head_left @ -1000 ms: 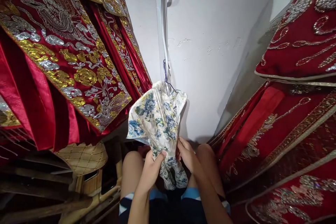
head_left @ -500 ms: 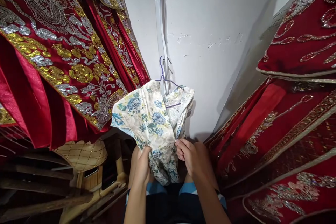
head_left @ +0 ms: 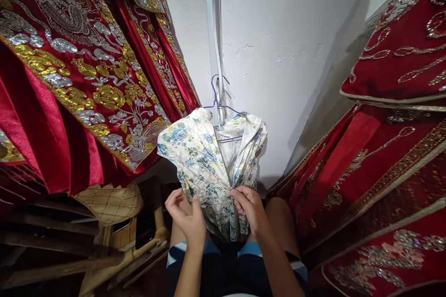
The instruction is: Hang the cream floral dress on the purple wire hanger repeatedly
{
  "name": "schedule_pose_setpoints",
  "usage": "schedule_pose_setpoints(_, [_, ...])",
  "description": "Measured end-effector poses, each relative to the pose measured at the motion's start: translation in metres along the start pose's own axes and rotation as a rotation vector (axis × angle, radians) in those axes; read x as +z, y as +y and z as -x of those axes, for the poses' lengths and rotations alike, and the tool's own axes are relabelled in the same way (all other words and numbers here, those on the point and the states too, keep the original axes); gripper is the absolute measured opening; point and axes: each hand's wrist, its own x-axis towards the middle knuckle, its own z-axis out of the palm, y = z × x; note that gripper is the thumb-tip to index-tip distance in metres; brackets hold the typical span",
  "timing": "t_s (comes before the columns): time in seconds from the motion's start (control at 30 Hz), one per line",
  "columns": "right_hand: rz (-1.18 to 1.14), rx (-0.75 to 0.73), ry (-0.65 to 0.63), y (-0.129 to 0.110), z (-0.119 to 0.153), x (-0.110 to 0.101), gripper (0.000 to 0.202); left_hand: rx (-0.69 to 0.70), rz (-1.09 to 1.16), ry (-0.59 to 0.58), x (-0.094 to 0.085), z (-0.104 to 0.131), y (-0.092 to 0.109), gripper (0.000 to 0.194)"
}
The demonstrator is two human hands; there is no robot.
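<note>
A white garment with blue flowers [head_left: 200, 158] hangs in front of me on a purple wire hanger [head_left: 215, 97]. Its neckline is a deep V, and the lower part gathers in folds above my knees. At the bottom of the V, my right hand [head_left: 249, 206] pinches the front edge of the garment. My left hand [head_left: 188, 216] is beside the garment's lower left side, fingers and thumb apart, holding nothing. The hanger's hook sits by a narrow white upright strip [head_left: 216, 23] on the wall.
Red clothing with gold and silver sequins [head_left: 108, 97] hangs at the left. More beaded red clothing [head_left: 393, 158] crowds the right side. A wooden chair [head_left: 132, 241] with a quilted cushion [head_left: 114, 202] stands low on the left. A pale wall [head_left: 275, 23] rises behind the garment.
My left hand has let go of the garment and opened at its left side. The garment has shifted slightly right, its shoulders spread wider. My right hand keeps its pinch.
</note>
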Motion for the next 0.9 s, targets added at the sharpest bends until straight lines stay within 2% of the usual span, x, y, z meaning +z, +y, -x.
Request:
schedule_pose_setpoints(0.07, [0.016,-0.008,0.003,0.001,0.0,0.002,0.04,0.058,-0.019,-0.166,0.003,0.012,0.003,0.03])
schedule_pose_setpoints(0.13, [0.023,-0.025,-0.008,0.003,0.001,0.004,0.041,0.023,-0.04,-0.349,0.007,0.024,0.004,0.032])
schedule_pose_setpoints(0.2, [0.007,-0.036,-0.031,0.005,0.001,0.006,0.04,-0.034,-0.053,-0.462,0.013,0.034,0.005,0.034])
schedule_pose_setpoints(0.33, [-0.075,0.013,-0.099,0.009,0.001,0.011,0.038,-0.106,-0.009,-0.544,0.019,0.041,0.009,0.023])
schedule_pose_setpoints(0.43, [-0.101,0.026,-0.089,0.009,-0.001,0.013,0.037,-0.126,0.025,-0.616,0.021,0.037,0.014,0.007])
schedule_pose_setpoints(0.53, [-0.081,-0.002,-0.041,0.001,-0.008,0.012,0.038,-0.104,0.032,-0.665,0.022,0.033,0.016,0.019])
schedule_pose_setpoints(0.63, [-0.026,-0.081,0.009,-0.019,-0.029,0.009,0.038,-0.09,0.021,-0.719,0.024,0.03,0.014,0.018])
schedule_pose_setpoints(0.77, [-0.019,-0.144,0.05,-0.067,-0.072,0.008,0.033,-0.082,-0.006,-0.804,0.03,0.03,0.008,0.017])
schedule_pose_setpoints(0.9, [-0.074,-0.202,-0.035,-0.119,-0.109,0.013,0.028,-0.078,-0.053,-0.891,0.032,0.031,0.001,0.016])
